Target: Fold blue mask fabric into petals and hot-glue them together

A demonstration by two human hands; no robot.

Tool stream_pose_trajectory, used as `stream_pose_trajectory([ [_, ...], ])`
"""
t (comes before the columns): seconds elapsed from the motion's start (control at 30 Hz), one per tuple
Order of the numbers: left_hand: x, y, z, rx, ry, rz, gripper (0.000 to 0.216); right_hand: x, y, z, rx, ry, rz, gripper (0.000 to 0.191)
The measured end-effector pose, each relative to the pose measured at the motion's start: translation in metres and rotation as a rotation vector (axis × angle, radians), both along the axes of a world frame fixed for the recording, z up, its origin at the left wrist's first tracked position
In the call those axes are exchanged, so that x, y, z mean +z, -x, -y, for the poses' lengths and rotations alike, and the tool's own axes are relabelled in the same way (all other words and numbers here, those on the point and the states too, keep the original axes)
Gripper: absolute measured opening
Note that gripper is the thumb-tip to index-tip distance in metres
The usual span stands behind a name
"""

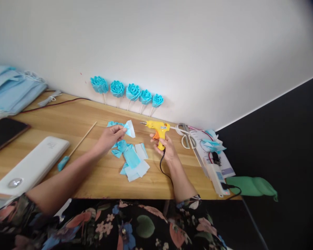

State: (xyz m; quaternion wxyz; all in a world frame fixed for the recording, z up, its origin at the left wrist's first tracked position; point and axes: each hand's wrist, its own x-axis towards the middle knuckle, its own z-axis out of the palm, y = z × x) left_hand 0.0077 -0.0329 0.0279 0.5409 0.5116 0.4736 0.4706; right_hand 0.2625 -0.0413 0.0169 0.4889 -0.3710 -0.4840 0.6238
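Between the fingertips of my left hand point(114, 135) is a small folded piece of blue and white fabric point(130, 129). My right hand point(167, 147) is wrapped round the handle of a yellow glue gun point(159, 129), with fingers by its orange trigger. The gun's nozzle points left toward the folded piece, a short gap apart. A white glue stick point(179, 130) sticks out of its back. Below the hands lie several loose cut pieces of blue and white fabric point(132, 158). A wooden stick point(83, 139) with a blue wrapped tip point(63, 162) rests left of my left hand.
Several blue flowers on sticks point(133, 92) lean against the wall. Scissors point(189, 140), a ruler point(199, 158) and a power strip point(217, 178) lie at right. A white power bank point(33, 163), a phone point(6, 133) and stacked blue masks point(13, 88) are at left.
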Motion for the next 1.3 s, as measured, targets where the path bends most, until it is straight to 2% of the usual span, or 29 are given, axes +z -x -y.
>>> stream_pose_trajectory([
  [0.13, -0.003, 0.0, -0.002, -0.011, 0.002, 0.014, 0.036, 0.001, 0.007, 0.005, 0.073, 0.054, 0.02, 0.029],
  [0.3, -0.004, 0.0, -0.002, -0.022, 0.003, 0.027, 0.037, 0.0, 0.014, 0.006, 0.054, 0.013, 0.013, 0.027],
  [0.53, -0.006, -0.001, -0.003, -0.023, -0.013, 0.011, 0.039, 0.003, 0.021, 0.009, -0.025, 0.008, 0.112, 0.048],
  [0.7, -0.007, -0.001, -0.002, -0.028, -0.003, -0.005, 0.039, 0.002, 0.023, 0.012, -0.02, -0.046, 0.142, 0.041],
  [1.3, -0.007, -0.001, -0.001, -0.077, 0.01, -0.023, 0.039, -0.003, 0.024, 0.01, -0.069, -0.062, 0.214, 0.037],
])
